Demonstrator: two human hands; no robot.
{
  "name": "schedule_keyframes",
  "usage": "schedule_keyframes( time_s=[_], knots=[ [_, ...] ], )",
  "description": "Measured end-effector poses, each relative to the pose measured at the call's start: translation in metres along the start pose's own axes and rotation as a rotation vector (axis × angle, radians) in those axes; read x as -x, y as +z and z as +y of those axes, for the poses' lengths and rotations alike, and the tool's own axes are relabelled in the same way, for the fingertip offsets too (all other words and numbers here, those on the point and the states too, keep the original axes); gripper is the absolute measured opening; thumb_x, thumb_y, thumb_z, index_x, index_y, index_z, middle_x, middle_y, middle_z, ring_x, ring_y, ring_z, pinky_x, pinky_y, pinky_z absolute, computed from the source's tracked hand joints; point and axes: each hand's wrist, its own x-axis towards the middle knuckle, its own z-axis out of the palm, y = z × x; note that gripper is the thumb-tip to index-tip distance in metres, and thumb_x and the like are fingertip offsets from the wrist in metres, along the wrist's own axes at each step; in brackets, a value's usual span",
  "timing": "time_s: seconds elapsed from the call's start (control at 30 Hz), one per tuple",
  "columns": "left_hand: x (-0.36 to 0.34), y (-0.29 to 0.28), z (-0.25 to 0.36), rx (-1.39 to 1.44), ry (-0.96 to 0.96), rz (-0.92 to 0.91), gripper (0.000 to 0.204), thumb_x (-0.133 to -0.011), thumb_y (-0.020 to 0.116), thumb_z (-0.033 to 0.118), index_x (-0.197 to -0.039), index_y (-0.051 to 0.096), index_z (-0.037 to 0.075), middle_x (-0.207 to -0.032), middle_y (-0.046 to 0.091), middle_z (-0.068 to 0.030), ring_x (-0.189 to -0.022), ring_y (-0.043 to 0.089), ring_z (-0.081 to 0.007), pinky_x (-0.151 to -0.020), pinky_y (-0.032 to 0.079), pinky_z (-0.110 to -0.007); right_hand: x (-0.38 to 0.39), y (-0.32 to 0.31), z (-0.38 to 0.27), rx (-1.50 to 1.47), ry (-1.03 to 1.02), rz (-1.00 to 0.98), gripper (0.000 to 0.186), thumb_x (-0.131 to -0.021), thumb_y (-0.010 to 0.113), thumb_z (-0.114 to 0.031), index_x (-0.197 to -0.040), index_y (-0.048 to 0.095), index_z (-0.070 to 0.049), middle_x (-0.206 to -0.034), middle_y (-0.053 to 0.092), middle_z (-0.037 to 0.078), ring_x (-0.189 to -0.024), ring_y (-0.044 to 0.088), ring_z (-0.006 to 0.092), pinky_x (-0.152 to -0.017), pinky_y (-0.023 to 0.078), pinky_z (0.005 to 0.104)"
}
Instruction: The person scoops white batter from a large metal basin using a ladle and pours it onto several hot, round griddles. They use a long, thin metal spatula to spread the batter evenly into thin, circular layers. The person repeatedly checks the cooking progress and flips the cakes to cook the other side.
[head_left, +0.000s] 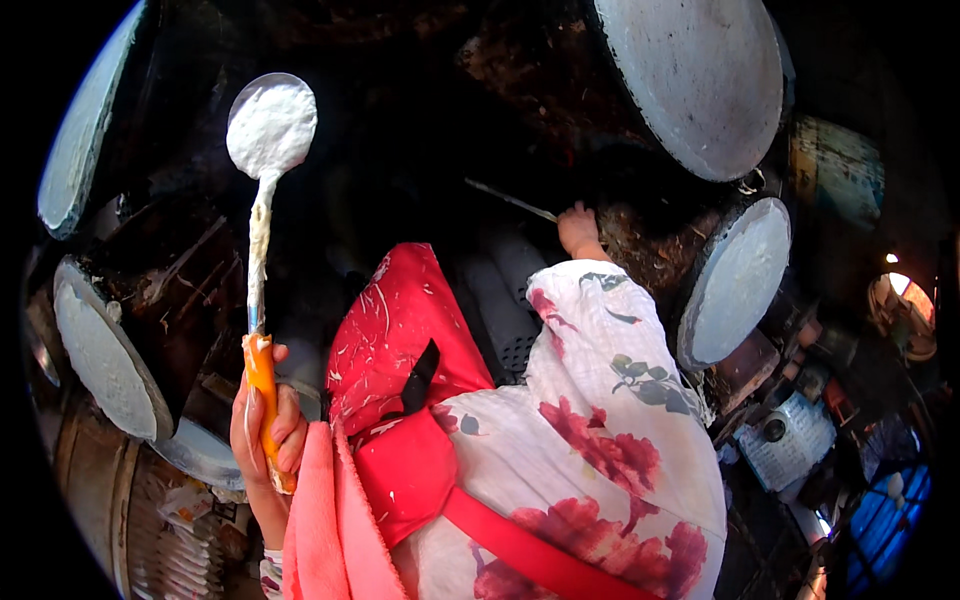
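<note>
I am seeing the ladle [270,130] being held upright at upper left, bowl coated white, left hand [266,420] clamped on its orange handle. Right hand [580,228] is gripping a thin stick [510,200] beside a round white-coated disc [738,280]. I judge coating is under way; next calls for a steady pour.

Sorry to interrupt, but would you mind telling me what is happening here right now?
A person's left hand holds up an orange-handled ladle whose bowl is heaped with white batter, some coating its shaft. The right hand, from a floral sleeve, reaches forward with a thin stick toward a dark round stove top. Several round white-coated discs stand around.
</note>
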Motion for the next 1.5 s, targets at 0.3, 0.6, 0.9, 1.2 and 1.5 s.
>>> schedule_keyframes(
  time_s=[0.3,0.6,0.9,1.2,1.5],
  knots=[
    [-0.003,0.008,0.003,-0.036,0.001,0.006,0.043,-0.098,0.039,0.016,-0.135,0.025,0.000,-0.056,0.034,-0.0042,-0.032,0.031,-0.0091,-0.031,0.030,-0.021,-0.006,0.018,-0.003,0.060,0.021,-0.029,0.025,-0.081,0.049,-0.016,-0.093,0.069,-0.007,-0.100,0.066,0.007,-0.105,0.049,0.0246,-0.078,0.041,0.0398],
    [-0.002,0.014,0.010,-0.030,-0.009,0.076,0.042,-0.096,0.044,0.019,-0.131,0.031,0.000,-0.055,0.037,-0.0041,-0.031,0.034,-0.0092,-0.030,0.031,-0.020,0.004,0.010,0.003,-0.080,0.056,-0.091,0.028,-0.082,0.048,-0.017,-0.098,0.068,-0.005,-0.107,0.063,0.007,-0.106,0.049,0.0249,-0.077,0.043,0.0416],
    [0.010,0.003,0.013,0.000,0.018,0.071,0.041,-0.095,0.045,0.021,-0.128,0.035,-0.001,-0.055,0.038,-0.0031,-0.031,0.036,-0.0089,-0.031,0.032,-0.020,-0.033,-0.118,-0.048,-0.415,-0.189,0.309,0.019,-0.078,0.049,-0.006,-0.095,0.059,-0.006,-0.095,0.059,0.016,-0.088,0.060,0.0332,-0.071,0.050,0.0428],
    [0.029,-0.010,0.009,0.121,0.078,0.094,0.039,-0.096,0.044,0.022,-0.126,0.035,0.000,-0.056,0.039,-0.0042,-0.032,0.038,-0.0095,-0.032,0.033,-0.020,-0.097,-0.283,-0.113,-0.425,-0.273,0.252,0.021,-0.081,0.047,-0.008,-0.098,0.060,-0.006,-0.100,0.063,0.016,-0.094,0.061,0.0346,-0.079,0.050,0.0428],
    [0.038,-0.029,0.000,0.176,0.137,0.076,0.039,-0.095,0.045,0.022,-0.126,0.036,-0.002,-0.057,0.041,-0.0048,-0.033,0.038,-0.0084,-0.034,0.034,-0.019,-0.173,-0.361,-0.127,0.397,-0.456,0.725,0.032,-0.086,0.046,-0.011,-0.114,0.061,-0.004,-0.119,0.055,0.019,-0.103,0.058,0.0315,-0.077,0.051,0.0411]
  ],
)
